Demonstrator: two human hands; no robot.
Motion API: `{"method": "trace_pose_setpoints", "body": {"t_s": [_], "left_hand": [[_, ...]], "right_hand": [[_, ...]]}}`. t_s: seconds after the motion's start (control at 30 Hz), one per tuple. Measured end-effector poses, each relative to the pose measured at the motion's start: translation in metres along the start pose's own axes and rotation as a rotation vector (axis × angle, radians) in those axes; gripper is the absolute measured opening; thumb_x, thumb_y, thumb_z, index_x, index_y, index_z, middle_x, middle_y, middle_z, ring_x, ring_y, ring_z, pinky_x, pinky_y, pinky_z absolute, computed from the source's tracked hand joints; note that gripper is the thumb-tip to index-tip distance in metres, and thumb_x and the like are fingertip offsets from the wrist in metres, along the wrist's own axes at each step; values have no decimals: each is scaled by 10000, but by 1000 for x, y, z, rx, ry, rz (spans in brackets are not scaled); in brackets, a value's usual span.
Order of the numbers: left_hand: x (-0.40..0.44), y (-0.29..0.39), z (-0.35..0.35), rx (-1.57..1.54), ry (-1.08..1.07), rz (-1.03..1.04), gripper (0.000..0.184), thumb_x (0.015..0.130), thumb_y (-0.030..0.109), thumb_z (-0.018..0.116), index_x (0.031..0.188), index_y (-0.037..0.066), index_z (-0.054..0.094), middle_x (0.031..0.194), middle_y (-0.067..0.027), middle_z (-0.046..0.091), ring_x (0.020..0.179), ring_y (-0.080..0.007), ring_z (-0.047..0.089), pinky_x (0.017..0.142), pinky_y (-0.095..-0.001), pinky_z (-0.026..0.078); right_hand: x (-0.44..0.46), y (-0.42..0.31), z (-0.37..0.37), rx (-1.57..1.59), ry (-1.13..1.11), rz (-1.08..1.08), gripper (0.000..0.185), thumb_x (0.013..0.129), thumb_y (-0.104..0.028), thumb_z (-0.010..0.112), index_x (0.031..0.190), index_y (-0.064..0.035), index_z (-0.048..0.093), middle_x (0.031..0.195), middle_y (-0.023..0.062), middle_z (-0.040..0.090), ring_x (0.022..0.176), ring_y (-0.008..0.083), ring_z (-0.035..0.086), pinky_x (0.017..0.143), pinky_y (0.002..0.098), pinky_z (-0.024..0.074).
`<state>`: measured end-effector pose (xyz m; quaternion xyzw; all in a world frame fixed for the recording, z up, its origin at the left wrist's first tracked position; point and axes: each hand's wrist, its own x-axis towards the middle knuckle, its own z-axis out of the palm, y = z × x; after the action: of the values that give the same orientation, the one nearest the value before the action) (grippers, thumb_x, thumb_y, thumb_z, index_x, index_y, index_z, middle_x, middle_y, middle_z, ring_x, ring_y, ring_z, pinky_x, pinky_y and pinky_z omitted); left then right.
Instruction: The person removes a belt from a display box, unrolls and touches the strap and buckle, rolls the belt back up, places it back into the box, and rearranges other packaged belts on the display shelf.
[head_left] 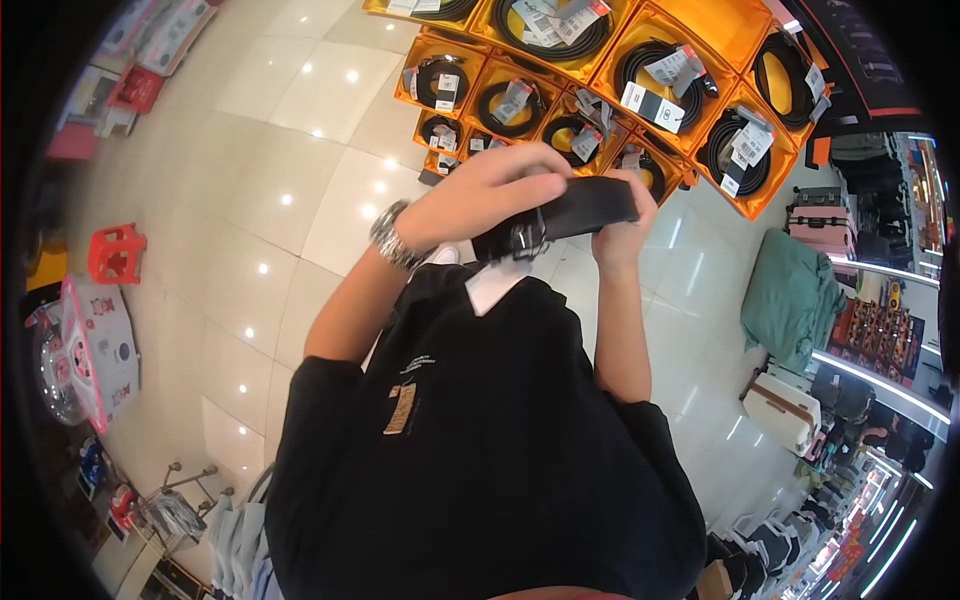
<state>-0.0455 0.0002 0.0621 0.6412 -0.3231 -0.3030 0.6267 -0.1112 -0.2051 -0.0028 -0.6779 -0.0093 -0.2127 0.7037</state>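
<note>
Shop interior, glossy cream tiled floor (250, 170) with ceiling lights mirrored in it. Nearest me: person in a short-sleeved black T-shirt (520, 450), small tan print on the chest. Both hands are up in front of the torso on one item: a wide, smooth black belt (590, 207), looped up, metal buckle (527, 236) at its lower left, blank-looking white card tag (496, 287) hanging below. Left hand (480, 195), silver metal-band watch (395, 235) on the wrist, grasps the belt from above, thumb on its upper edge; can't tell how firm, fingertips partly hidden. Right hand (622, 235) is wrapped round the belt's right end. Beyond the hands: open orange boxes (720, 40) packed side by side, most with coiled black belts (713, 155) and tags inside. Further out, person's left: red plastic stool (117, 254). Right side: green cloth-covered bundle (790, 300), cream suitcase with brown band (780, 410), pink suitcase (823, 232), lit shelving behind.
</note>
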Motion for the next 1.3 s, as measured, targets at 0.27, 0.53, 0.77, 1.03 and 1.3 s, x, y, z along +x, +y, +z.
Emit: {"method": "trace_pose_setpoints", "body": {"t_s": [0.27,0.53,0.77,1.03,1.3], "left_hand": [[-29,8,21,764,392,363,599,634,277,818,1122,30,574,1048,-116,611,978,-303,577,906,-390,426],[-31,23,30,668,366,420,492,615,153,809,1047,21,612,1054,-96,662,1016,-297,605,958,-429,432],[-42,37,30,674,365,394,536,617,114,788,1109,10,601,930,-117,635,840,-268,595,789,-356,474],[-40,33,26,389,261,242,489,702,89,715,1165,25,571,853,-114,575,779,-259,561,724,-318,453],[-41,17,27,186,273,260,388,791,31,606,1176,3,567,894,-106,603,776,-159,561,737,-267,447]], "right_hand": [[-7,1,-2,149,212,-28,108,858,-84,570,877,22,556,811,51,566,735,123,560,668,225,451],[-7,2,-5,210,155,-138,20,817,20,553,835,12,547,777,83,592,700,134,559,642,233,454],[-8,1,-4,-3,120,-210,29,795,38,567,807,13,557,766,69,598,695,122,568,643,233,456],[-2,-5,-9,-157,204,-242,82,765,44,605,804,-3,552,735,15,540,649,87,481,600,200,373],[3,-11,-14,-344,105,-290,70,842,-41,550,811,20,564,798,80,603,737,132,561,676,235,445]]}}
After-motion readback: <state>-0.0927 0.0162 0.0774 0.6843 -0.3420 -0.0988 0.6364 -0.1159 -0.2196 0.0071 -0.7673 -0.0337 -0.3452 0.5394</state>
